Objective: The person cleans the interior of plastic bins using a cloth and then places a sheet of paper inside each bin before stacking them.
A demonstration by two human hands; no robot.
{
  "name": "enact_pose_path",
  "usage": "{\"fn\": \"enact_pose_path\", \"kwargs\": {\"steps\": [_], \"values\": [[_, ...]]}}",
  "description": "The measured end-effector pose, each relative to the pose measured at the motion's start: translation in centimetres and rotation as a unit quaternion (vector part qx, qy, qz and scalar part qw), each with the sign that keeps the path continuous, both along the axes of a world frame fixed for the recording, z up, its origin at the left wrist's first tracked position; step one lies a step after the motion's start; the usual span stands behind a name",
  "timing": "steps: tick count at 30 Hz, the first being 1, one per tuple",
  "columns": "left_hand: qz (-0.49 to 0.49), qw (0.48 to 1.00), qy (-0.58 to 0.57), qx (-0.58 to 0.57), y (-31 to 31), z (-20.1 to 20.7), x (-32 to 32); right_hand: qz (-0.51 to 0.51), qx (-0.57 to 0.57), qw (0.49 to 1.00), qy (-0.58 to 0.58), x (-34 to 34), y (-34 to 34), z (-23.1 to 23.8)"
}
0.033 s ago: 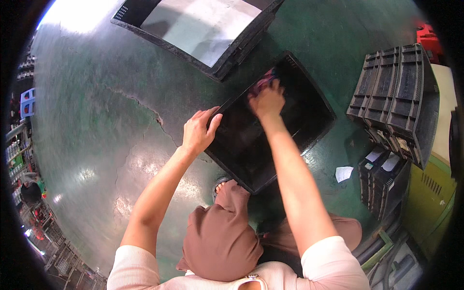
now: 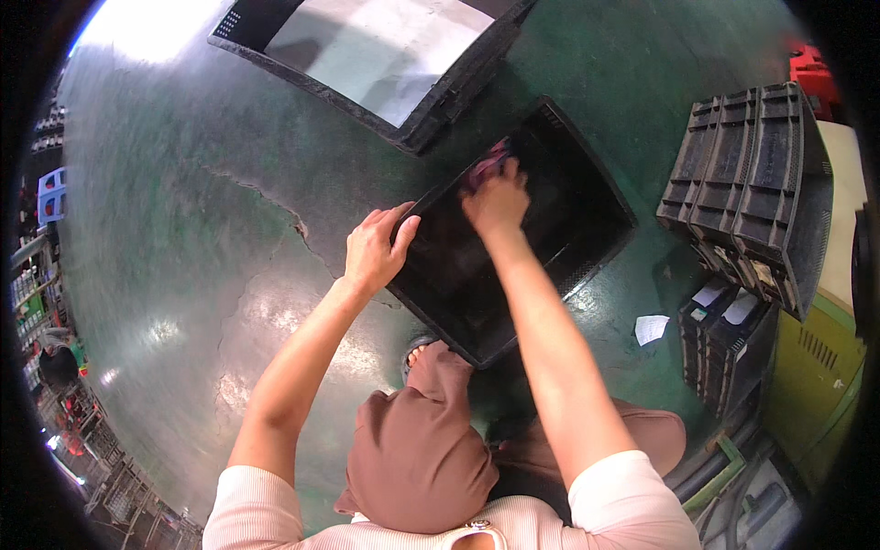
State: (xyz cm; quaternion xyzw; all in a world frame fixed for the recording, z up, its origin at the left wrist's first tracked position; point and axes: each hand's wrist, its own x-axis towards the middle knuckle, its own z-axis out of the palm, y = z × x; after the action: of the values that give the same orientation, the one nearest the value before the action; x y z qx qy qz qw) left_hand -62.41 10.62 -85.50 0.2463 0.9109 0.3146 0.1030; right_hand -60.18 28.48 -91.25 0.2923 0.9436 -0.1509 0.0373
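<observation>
A black plastic crate (image 2: 600, 174) sits on the floor in front of my legs, turned at a slant. My left hand (image 2: 374, 249) grips its left rim, thumb on the inner side and fingers over the outside. Inside the crate, my right hand (image 2: 496, 200) holds a dark cloth with pink patches (image 2: 489, 162) against the far left wall. Motion slightly blurs that hand, and its palm side is hidden.
Beyond lies a larger black crate (image 2: 403, 137) with a pale sheet (image 2: 376, 55) in it. Black crates (image 2: 733, 165) stand stacked at the right, above smaller black bins (image 2: 724, 348) beside a yellow-green cabinet (image 2: 820, 367). A paper scrap (image 2: 652, 329) lies on the green floor.
My right hand and the cloth have shifted slightly left and nearer along the crate's inner wall. My left hand stays on the rim, and the crate has not visibly moved.
</observation>
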Motion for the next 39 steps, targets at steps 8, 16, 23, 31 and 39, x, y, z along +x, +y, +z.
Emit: {"fn": "enact_pose_path", "kwargs": {"steps": [8,16,23,31,39], "values": [[-0.010,1.000,-0.020,-0.010,0.7,0.3,1.2,0.220,-0.065,0.971,0.069,7.2,-8.1,-1.8],[-0.013,1.000,0.016,0.013,1.5,0.7,0.6,0.061,0.100,0.990,0.076,0.5,7.3,-0.5],[0.010,1.000,0.011,-0.012,0.0,0.2,1.7,0.074,0.120,0.990,0.005,2.0,-0.4,-1.4],[0.017,0.999,0.040,-0.032,-0.7,4.0,3.5,0.323,-0.001,0.946,0.025,9.5,-8.2,3.0],[0.082,0.996,0.003,0.020,7.8,4.6,8.0,0.155,-0.121,0.968,0.159,18.0,8.0,20.3]]}}
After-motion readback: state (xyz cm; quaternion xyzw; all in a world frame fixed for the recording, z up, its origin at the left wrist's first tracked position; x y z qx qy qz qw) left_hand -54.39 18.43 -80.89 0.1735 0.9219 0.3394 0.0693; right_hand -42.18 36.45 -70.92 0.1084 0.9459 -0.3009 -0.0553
